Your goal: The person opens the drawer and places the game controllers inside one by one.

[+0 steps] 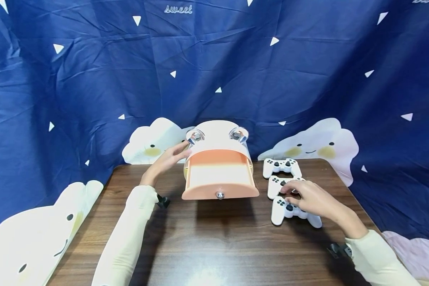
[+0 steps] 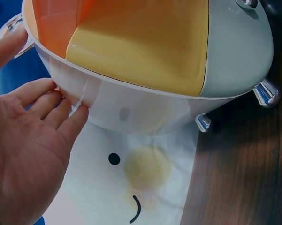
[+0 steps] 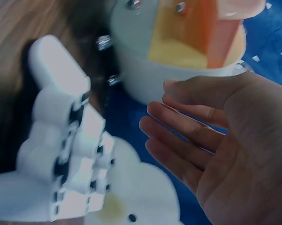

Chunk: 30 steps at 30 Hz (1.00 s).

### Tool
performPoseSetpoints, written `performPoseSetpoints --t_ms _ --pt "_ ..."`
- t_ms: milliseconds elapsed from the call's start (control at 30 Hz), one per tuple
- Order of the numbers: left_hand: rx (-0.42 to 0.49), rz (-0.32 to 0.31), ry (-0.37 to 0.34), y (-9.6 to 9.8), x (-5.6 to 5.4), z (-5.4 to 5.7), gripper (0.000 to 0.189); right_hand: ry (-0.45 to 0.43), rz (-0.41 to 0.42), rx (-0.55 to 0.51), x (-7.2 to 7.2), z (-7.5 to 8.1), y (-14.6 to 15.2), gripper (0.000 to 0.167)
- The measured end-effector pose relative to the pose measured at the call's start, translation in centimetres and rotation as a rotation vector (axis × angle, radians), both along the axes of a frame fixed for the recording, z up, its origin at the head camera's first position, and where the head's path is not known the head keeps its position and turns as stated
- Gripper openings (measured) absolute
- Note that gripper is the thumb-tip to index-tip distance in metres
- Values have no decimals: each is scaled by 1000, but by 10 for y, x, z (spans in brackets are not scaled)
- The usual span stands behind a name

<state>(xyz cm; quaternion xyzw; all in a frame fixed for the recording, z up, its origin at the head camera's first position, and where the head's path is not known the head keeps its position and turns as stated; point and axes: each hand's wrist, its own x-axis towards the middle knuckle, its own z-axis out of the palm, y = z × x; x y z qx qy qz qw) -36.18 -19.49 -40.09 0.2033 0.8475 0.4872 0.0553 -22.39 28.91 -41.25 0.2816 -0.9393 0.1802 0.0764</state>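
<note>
A rounded white drawer cabinet [image 1: 217, 135] with two chrome rings on top has its top orange drawer [image 1: 200, 194] pulled out. Against the cabinet's left side rests my left hand [image 1: 167, 159]; its fingertips touch the white shell in the left wrist view, with the thumb near the upper rim. My right hand [image 1: 316, 200] hovers over a column of white game controllers, fingers loosely bent and nothing held. Its fingers overlap the middle controller [image 1: 273, 187] and the nearest controller [image 1: 277, 211] in the head view. The far controller [image 1: 267, 169] lies behind them.
A dark wooden table [image 1: 186, 242] carries everything. Below the open drawer, the cabinet has a yellow drawer [image 2: 145, 47] and a grey-green drawer [image 2: 237, 51], both closed. Short chrome feet [image 2: 267, 93] hold it up. A blue curtain [image 1: 214, 59] with cloud prints hangs behind.
</note>
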Motion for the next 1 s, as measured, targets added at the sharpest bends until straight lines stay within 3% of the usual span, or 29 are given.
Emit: performPoseSetpoints --t_ms 200,467,633,1000 --pt "-6 0 8 1 0 1 74 -75 9 9 -7 -22 14 29" --pt "-9 15 -10 0 0 0 75 -162 35 25 -8 -52 22 61" --pt "-3 16 -14 -1 1 -1 76 -213 16 44 -10 -66 23 68" --pt "0 11 -10 0 0 -1 75 -153 -32 181 -13 -72 23 66"
